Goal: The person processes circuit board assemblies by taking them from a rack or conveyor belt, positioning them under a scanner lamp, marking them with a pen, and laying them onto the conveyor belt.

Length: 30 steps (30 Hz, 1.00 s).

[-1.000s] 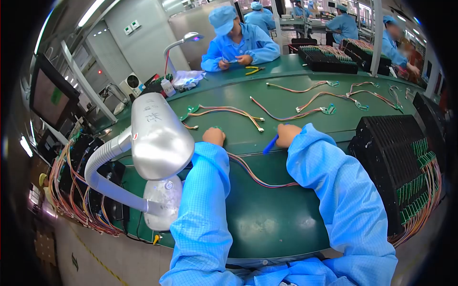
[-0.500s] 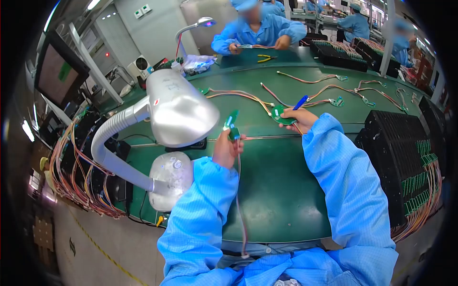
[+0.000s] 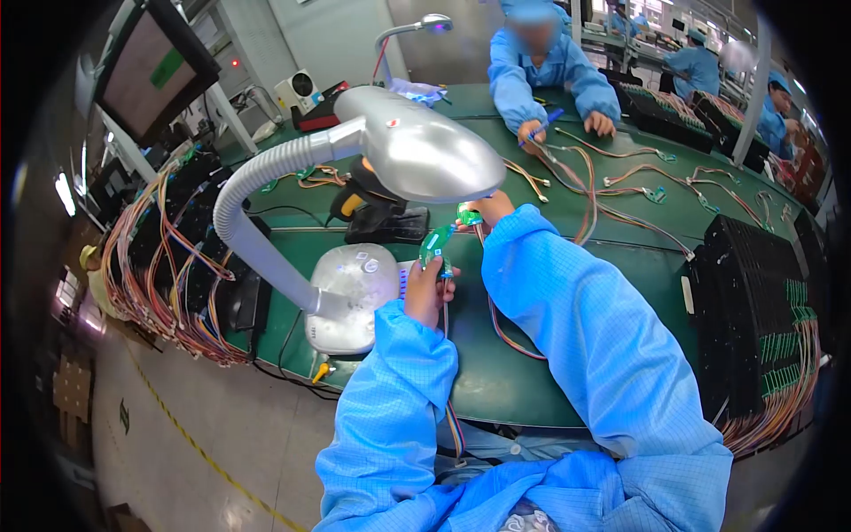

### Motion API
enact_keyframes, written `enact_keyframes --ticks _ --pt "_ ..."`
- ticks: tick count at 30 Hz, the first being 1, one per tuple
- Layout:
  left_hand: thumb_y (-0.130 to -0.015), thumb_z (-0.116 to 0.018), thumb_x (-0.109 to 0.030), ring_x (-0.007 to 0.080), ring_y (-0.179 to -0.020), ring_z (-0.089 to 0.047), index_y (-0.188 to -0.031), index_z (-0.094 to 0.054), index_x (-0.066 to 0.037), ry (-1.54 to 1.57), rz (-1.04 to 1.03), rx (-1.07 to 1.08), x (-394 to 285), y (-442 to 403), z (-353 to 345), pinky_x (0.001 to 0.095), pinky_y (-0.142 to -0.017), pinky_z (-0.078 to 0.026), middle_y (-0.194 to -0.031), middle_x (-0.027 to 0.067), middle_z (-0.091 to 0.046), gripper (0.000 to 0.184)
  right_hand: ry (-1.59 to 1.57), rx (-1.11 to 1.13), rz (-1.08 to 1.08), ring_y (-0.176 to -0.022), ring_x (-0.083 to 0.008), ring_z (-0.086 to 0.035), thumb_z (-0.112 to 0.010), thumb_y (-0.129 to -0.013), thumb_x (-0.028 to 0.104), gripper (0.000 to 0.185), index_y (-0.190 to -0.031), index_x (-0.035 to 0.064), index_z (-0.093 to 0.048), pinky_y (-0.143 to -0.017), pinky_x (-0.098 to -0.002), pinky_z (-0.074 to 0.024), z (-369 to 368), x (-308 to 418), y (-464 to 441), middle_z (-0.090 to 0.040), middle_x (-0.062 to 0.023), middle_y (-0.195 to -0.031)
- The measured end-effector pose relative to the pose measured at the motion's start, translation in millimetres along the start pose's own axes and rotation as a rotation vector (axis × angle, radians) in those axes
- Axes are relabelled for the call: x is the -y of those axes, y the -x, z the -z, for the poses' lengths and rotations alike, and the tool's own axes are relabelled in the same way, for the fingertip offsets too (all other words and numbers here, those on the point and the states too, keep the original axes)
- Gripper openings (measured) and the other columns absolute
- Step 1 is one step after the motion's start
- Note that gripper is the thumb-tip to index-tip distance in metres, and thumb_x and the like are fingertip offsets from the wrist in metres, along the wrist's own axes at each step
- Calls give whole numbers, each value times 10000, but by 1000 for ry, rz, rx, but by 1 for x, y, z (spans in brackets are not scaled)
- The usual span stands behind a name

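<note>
My left hand (image 3: 427, 294) is closed on a green circuit board (image 3: 434, 246), pinched at its lower end, and the board stands tilted upward. Thin coloured wires (image 3: 454, 427) hang below that hand toward my lap. Just beyond and to the right, my right hand (image 3: 494, 209) grips a second green circuit board (image 3: 467, 215). Its fingers are partly hidden behind the lamp head (image 3: 443, 155). A bundle of wires (image 3: 502, 330) runs down from this board across the green table. The two boards are close together; whether they touch I cannot tell.
The silver lamp's base (image 3: 353, 288) stands left of my hands, near a black and yellow scanner (image 3: 359, 193). Wired boards fill black racks (image 3: 753, 310) at right and left. Opposite, a co-worker's hand (image 3: 532, 133) is by a blue pen (image 3: 551, 118). Wire harnesses (image 3: 634, 191) lie between us.
My right hand has come left, bringing its board beside the left one under the lamp. The blue pen formerly by it is out of sight there. My view has shifted; the co-worker's hands have moved apart.
</note>
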<state>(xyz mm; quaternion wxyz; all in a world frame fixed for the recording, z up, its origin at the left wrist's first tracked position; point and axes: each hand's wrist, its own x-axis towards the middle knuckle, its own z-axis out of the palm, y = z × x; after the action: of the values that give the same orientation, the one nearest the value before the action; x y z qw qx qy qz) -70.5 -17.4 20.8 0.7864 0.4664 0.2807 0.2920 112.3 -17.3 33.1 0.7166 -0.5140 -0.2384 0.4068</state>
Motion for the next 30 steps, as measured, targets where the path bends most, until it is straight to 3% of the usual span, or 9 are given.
enact_keyframes --ticks 13,19,22,30 --pt "-806 -427 -196 96 -461 -438 -906 -388 -76 -17 -8 3 -3 9 2 191 -370 -327 -673 79 -521 162 30 -108 42 -663 -317 -553 -528 -657 -30 236 -832 -49 -371 -501 -416 -522 0 -19 -28 -467 -174 -800" --pt "-806 -434 -257 72 -432 -419 -906 -408 -80 -38 -32 -17 -1 3 1 171 -348 -304 -650 67 -517 205 -19 -17 1 -654 -314 -558 -498 -681 -27 230 -873 -42 -372 -495 -400 -518 3 -2 -1 -471 -168 -827" --pt "-799 -453 -272 59 -412 -394 -876 -419 -79 -46 -78 -26 -7 -8 -5 164 -326 -265 -620 47 -489 210 15 -27 -4 -649 -270 -565 -457 -707 -29 271 -974 -34 -413 -502 -354 -512 1 14 31 -509 -143 -829" --pt "-776 -484 -235 38 -393 -347 -867 -445 -59 -58 -115 34 -10 -64 -25 158 -309 -223 -604 31 -476 202 37 -13 -44 -670 -279 -565 -455 -721 2 219 -931 -18 -392 -530 -361 -504 18 33 80 -506 -145 -837"
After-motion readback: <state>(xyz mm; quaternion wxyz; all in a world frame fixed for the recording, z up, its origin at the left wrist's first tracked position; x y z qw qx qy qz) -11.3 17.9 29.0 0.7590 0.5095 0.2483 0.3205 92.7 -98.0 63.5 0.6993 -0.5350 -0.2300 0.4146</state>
